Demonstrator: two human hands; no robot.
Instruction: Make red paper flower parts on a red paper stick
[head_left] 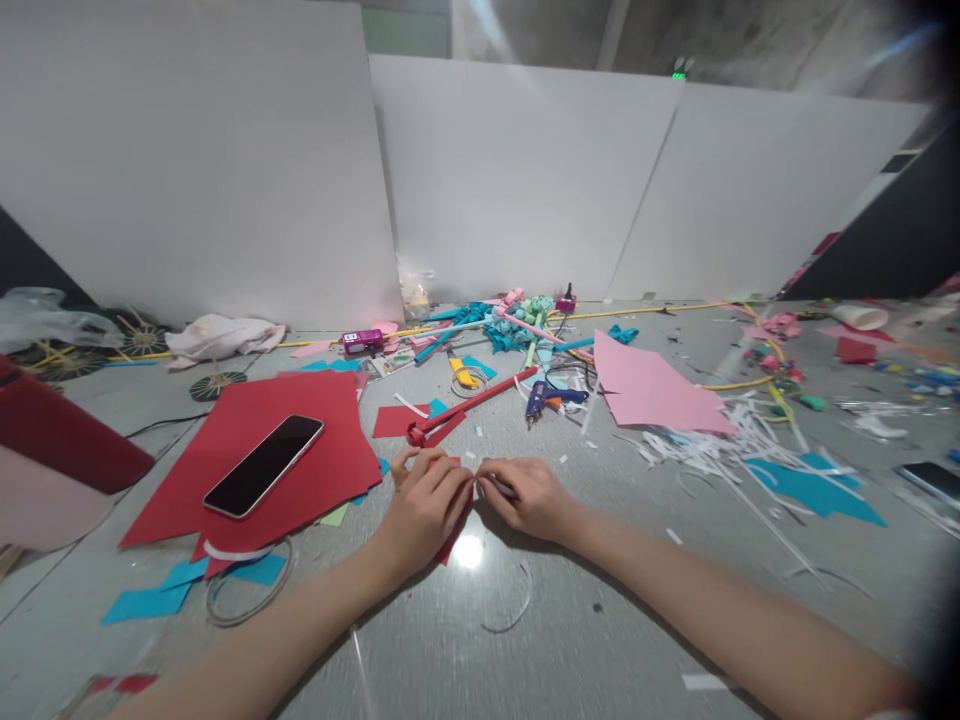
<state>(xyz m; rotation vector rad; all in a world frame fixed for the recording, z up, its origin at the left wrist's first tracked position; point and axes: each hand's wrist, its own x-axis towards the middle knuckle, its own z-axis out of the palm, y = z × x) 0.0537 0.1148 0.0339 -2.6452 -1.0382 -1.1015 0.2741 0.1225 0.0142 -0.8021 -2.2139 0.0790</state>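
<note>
My left hand (431, 505) is closed over a narrow piece of red paper (450, 548) on the grey surface, with its fingertips bent at the paper's right edge. Fingertip to fingertip with it, my right hand (525, 497) is pinched shut; a tiny pale bit shows between the hands, too small to name. Just beyond them lies a red paper-wrapped stick (480, 405) with a curled red end. A blue glue gun (553, 400) rests further right. To the left, a black-screened phone (264, 466) lies on large red paper sheets (337, 440).
Pink paper (656, 385) and white paper shreds (720, 445) lie at right. A pile of teal and pink paper flowers (517, 320) is at the back, before white panels (525, 180). A yellow cutter (463, 374) lies within a tape ring. Another clear tape roll (251, 612) sits front left.
</note>
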